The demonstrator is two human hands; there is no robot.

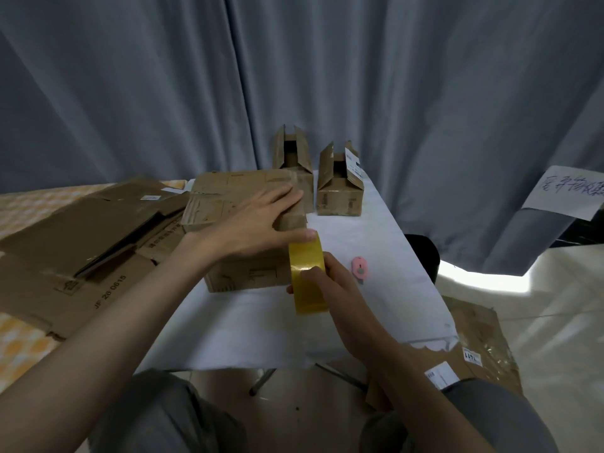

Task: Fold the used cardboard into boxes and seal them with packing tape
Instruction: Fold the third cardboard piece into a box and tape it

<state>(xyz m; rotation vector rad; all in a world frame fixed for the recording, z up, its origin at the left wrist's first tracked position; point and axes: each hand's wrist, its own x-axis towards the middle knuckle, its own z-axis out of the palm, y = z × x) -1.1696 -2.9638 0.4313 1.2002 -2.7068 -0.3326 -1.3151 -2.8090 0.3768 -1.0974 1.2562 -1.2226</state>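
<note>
Brown cardboard is nearly everywhere. A big closed box (242, 223) sits in the middle of the frame on a surface (376, 256) with a white cover. The left hand (258, 223) lies flat on top of this box with its fingers straight and spread toward the upper right. Its thumb reaches down to touch the top of a yellow tape roll (308, 273).

The right hand (330, 286) holds the tape roll just below the middle of the frame. Its thumb is on the outer face of the roll and its fingers curl round the back. The roll stands on its edge, right beside the front right corner of the big box.

A small pink cutter (359, 265) lies on the white cover, just right of the tape roll.

Two small boxes stand at the far end of the surface, above the middle of the frame. Their top flaps stick up, so they are open. The left small box (292, 156) is partly hidden behind the big box. The right small box (340, 188) has a white label on one flap.

Flat cardboard sheets (81, 237) lie in a pile at the left of the frame. More flat cardboard (474, 348) lies on the floor at the lower right. A grey curtain (294, 76) hangs behind everything. A white paper with writing (565, 191) shows at the right edge.
</note>
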